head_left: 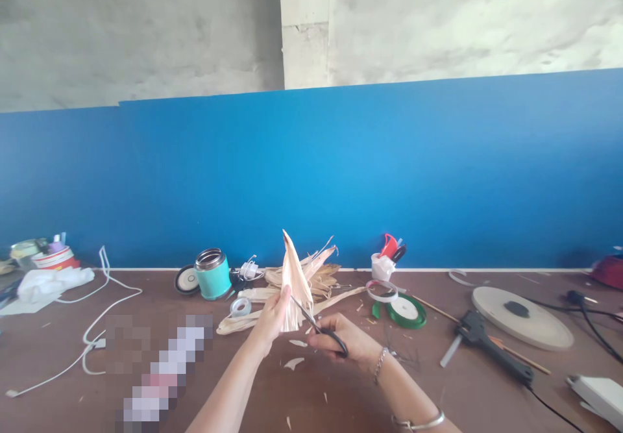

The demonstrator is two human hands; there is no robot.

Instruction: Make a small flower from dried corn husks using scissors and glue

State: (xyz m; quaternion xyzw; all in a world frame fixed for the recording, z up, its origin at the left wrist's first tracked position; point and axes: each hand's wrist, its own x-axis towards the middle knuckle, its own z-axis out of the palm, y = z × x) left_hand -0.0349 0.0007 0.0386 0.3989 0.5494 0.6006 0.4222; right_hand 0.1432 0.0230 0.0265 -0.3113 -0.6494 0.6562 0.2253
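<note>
My silver bangle [429, 423] circles the arm [402, 387] whose right hand [353, 339] grips scissors [314, 326] against a dry husk [296, 284] that my left hand [272, 315] pinches upright, right of the turquoise jar [213, 278], with more husks [324, 285] lying right of that jar too.

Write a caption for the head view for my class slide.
Left hand holds a pale husk, right hand holds scissors to it, with scraps on the table below.

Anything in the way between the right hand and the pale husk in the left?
Nothing visible obstructs; only the scissors, held in the right hand, bridge the gap, overlapping the pale husk in the left hand.
</note>
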